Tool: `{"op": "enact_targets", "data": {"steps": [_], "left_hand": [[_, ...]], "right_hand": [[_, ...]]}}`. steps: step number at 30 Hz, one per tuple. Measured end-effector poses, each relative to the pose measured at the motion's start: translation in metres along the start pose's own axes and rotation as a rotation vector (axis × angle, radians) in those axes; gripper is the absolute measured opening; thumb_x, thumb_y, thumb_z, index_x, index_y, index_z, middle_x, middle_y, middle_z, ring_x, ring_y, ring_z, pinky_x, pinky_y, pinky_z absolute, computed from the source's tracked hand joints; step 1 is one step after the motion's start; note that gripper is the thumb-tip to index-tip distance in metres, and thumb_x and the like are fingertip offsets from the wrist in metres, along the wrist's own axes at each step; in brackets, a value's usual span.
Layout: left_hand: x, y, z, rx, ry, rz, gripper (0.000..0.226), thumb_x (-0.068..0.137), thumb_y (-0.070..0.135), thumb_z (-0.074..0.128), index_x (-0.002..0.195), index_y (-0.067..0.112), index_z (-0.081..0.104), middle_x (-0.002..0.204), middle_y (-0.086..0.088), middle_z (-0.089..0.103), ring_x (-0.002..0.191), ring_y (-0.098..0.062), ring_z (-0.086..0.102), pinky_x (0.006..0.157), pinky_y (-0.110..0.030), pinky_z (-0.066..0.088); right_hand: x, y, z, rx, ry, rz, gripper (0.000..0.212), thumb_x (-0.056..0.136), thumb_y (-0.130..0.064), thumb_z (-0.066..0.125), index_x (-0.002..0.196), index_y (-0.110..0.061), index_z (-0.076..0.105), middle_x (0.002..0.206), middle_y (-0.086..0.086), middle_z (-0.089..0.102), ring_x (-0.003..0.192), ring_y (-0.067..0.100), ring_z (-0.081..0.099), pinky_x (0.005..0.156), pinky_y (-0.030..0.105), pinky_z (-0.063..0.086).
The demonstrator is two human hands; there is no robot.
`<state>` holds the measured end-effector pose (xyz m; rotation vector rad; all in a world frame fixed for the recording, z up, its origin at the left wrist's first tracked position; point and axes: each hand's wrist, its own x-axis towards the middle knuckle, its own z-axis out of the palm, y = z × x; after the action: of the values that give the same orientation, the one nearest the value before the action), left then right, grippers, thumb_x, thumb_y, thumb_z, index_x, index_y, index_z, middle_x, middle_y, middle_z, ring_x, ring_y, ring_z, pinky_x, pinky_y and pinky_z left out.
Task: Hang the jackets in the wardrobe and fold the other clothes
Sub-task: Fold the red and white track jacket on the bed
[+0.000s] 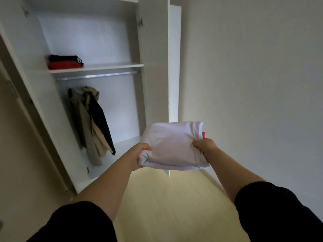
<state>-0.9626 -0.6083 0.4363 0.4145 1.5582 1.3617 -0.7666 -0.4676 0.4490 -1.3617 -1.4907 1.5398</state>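
This is a room in a home, most likely a bedroom or dressing corner. What shows it is a tall white laminate wardrobe [155, 49], built as plain household furniture. Its narrow white right-hand door [174, 58] stands open. Inside the wardrobe, a white board shelf [108, 66] carries a small stack of folded red and dark navy clothes [65, 62] at its left end. Directly under that shelf runs a silver metal hanging rail [96, 75]. From the rail's left part hang beige and dark navy jackets [90, 123], bunched close together. A plain white painted wall [244, 67] rises to the right of the wardrobe. A pale wood-look floor [166, 198] lies in front of the wardrobe.
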Motion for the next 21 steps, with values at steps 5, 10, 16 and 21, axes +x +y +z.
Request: {"op": "enact_targets", "data": {"steps": [5, 10, 16, 21], "left_hand": [[0.073, 0.072, -0.051, -0.078, 0.119, 0.068, 0.012, 0.079, 0.009, 0.06, 0.089, 0.003, 0.057, 0.052, -0.009, 0.066, 0.046, -0.023, 0.066, 0.039, -0.027, 0.05], [0.153, 0.18, -0.083, -0.142, 0.165, 0.229, 0.038, 0.075, 0.007, 0.062, 0.112, -0.002, 0.058, 0.098, -0.015, 0.066, 0.081, -0.031, 0.068, 0.061, -0.036, 0.055], [0.225, 0.282, -0.127, -0.134, 0.245, 0.373, 0.028, 0.083, 0.003, 0.058, 0.111, 0.001, 0.059, 0.107, -0.016, 0.063, 0.099, -0.032, 0.062, 0.086, -0.044, 0.052], [0.28, 0.335, -0.199, -0.146, 0.337, 0.448, 0.033, 0.084, 0.001, 0.057, 0.117, 0.002, 0.057, 0.111, -0.018, 0.061, 0.098, -0.033, 0.06, 0.082, -0.045, 0.052]], "right_hand": [[0.09, -0.063, 0.077, -0.049, -0.077, -0.098, 0.024, 0.089, -0.004, 0.057, 0.109, 0.007, 0.057, 0.09, 0.014, 0.06, 0.092, 0.03, 0.057, 0.088, 0.033, 0.046], [0.2, -0.154, 0.143, 0.018, -0.109, -0.211, 0.029, 0.09, -0.009, 0.059, 0.117, 0.004, 0.058, 0.103, 0.015, 0.061, 0.089, 0.026, 0.055, 0.08, 0.029, 0.042], [0.297, -0.248, 0.229, 0.049, -0.158, -0.361, 0.028, 0.091, -0.01, 0.057, 0.116, 0.003, 0.058, 0.114, 0.02, 0.061, 0.103, 0.034, 0.058, 0.085, 0.036, 0.045], [0.355, -0.296, 0.326, 0.071, -0.238, -0.435, 0.029, 0.09, -0.006, 0.058, 0.116, 0.007, 0.058, 0.115, 0.024, 0.061, 0.107, 0.036, 0.058, 0.085, 0.035, 0.043]]}}
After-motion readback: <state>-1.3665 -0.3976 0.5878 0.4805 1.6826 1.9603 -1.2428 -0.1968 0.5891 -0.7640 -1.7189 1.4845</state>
